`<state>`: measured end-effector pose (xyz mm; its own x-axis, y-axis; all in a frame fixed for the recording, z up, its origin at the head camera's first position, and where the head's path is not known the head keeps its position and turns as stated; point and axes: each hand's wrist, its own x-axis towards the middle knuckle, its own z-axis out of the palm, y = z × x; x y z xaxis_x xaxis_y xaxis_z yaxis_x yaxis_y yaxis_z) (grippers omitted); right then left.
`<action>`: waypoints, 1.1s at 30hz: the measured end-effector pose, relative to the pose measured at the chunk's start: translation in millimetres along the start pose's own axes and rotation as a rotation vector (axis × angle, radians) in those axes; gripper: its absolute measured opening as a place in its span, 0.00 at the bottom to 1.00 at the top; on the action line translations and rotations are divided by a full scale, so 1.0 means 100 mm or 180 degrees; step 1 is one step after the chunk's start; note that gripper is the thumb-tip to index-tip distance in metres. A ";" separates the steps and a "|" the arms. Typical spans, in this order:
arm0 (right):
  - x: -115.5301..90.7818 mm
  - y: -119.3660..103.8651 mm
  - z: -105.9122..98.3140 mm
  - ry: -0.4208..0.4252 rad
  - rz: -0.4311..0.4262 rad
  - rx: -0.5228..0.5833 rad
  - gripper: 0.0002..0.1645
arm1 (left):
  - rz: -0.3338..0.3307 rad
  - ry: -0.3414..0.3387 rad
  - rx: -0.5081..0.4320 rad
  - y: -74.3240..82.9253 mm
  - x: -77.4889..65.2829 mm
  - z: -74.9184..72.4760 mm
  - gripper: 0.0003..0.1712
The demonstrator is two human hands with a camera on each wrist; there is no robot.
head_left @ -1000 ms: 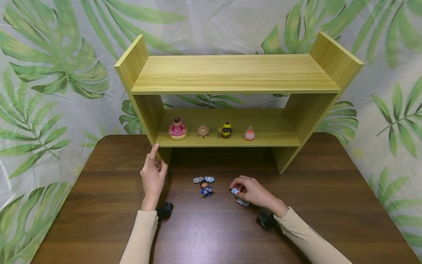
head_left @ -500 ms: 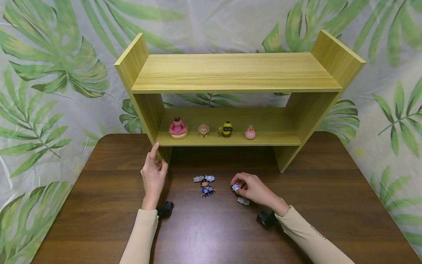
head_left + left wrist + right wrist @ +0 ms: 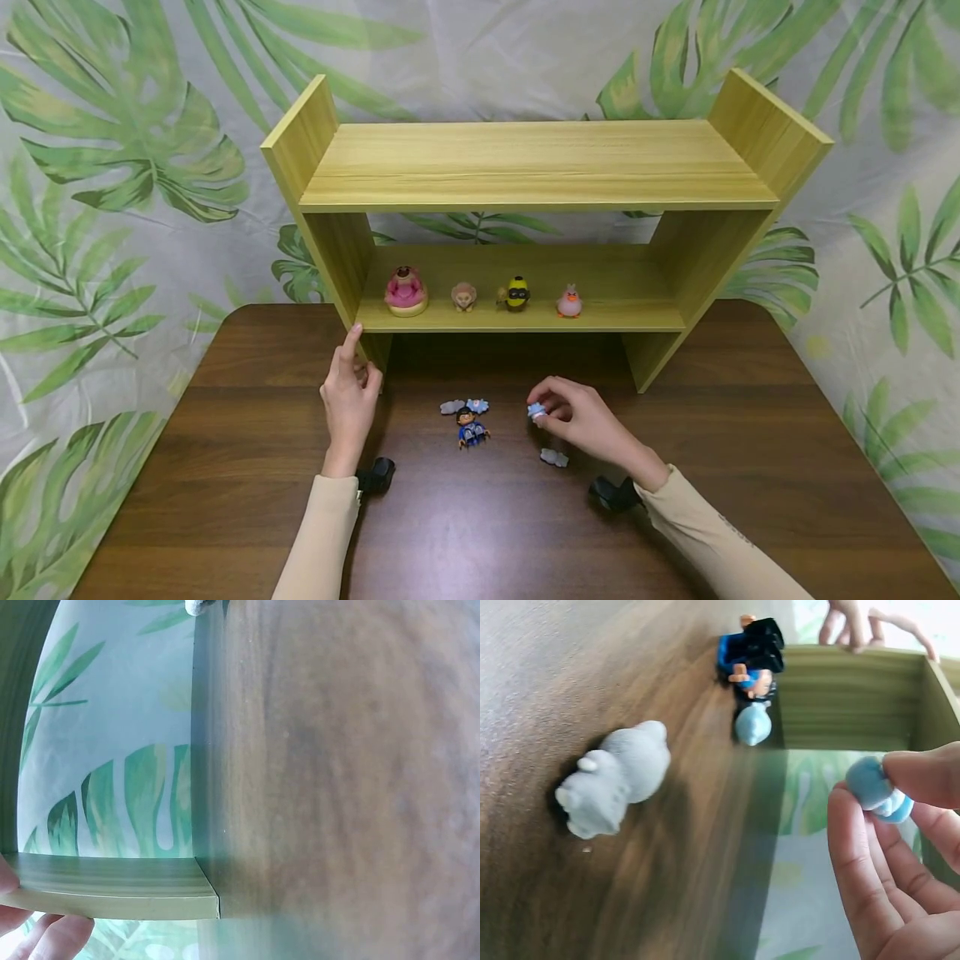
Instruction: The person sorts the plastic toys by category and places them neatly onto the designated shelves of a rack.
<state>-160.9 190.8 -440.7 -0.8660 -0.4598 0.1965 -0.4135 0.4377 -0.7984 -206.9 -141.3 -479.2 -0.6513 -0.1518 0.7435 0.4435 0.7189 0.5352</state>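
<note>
In the head view my right hand [image 3: 581, 418] pinches a small light-blue figurine [image 3: 874, 787] between thumb and fingers, held above the table. A grey animal figurine [image 3: 619, 776] lies on the table just below that hand. Left of it, a figure in blue clothes with black hair [image 3: 472, 430] lies beside another light-blue figurine [image 3: 477, 406] and a grey one [image 3: 452, 407]. My left hand [image 3: 350, 400] grips the left side panel of the wooden shelf [image 3: 540, 167], thumb on one face and fingers on the other, as the left wrist view shows.
On the middle shelf board stand a pink bear figure [image 3: 406, 293], a small beige figure [image 3: 463, 297], a yellow and black figure [image 3: 517, 295] and a pink bird figure [image 3: 569, 302]. A leaf-patterned cloth [image 3: 127, 167] hangs behind the brown table [image 3: 480, 533].
My right hand has lifted the light-blue figurine off the table and away from the grey one, which stays lying there. The left hand keeps its place on the shelf.
</note>
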 end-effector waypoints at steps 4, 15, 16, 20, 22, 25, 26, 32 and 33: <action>0.00 -0.05 -0.04 0.0068 -0.0006 0.0079 0.12 | 0.0002 -0.0002 -0.0003 0.00 0.00 0.00 0.44; -0.01 -0.13 -0.15 0.0274 -0.0063 0.0247 0.12 | -0.0005 0.0003 -0.0012 -0.01 0.00 0.01 0.44; 0.00 -0.14 -0.16 0.0297 -0.0082 0.0271 0.13 | -0.0006 0.0002 -0.0014 -0.01 0.00 0.01 0.44; 0.00 -0.17 -0.22 0.0399 -0.0149 0.0264 0.13 | -0.0001 0.0009 -0.0018 -0.02 0.00 0.01 0.44; 0.00 -0.18 -0.24 0.0450 -0.0163 0.0276 0.13 | 0.0007 0.0010 -0.0018 -0.02 0.00 0.01 0.44; 0.01 -0.19 -0.28 0.0510 -0.0201 0.0326 0.12 | 0.0007 0.0008 -0.0017 -0.01 0.00 0.01 0.44; 0.01 -0.19 -0.29 0.0534 -0.0202 0.0354 0.12 | 0.0006 0.0008 -0.0017 -0.01 0.00 0.01 0.44; 0.02 -0.21 -0.35 0.0666 -0.0262 0.0373 0.12 | 0.0001 0.0012 -0.0010 -0.02 0.00 0.01 0.44; 0.02 -0.21 -0.35 0.0685 -0.0269 0.0374 0.12 | 0.0001 0.0014 -0.0007 -0.02 0.00 0.01 0.44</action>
<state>-163.8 208.2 -403.5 -0.8748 -0.3105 0.3720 -0.4625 0.3061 -0.8321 -208.3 -141.7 -481.1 -0.6483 -0.1546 0.7455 0.4451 0.7174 0.5359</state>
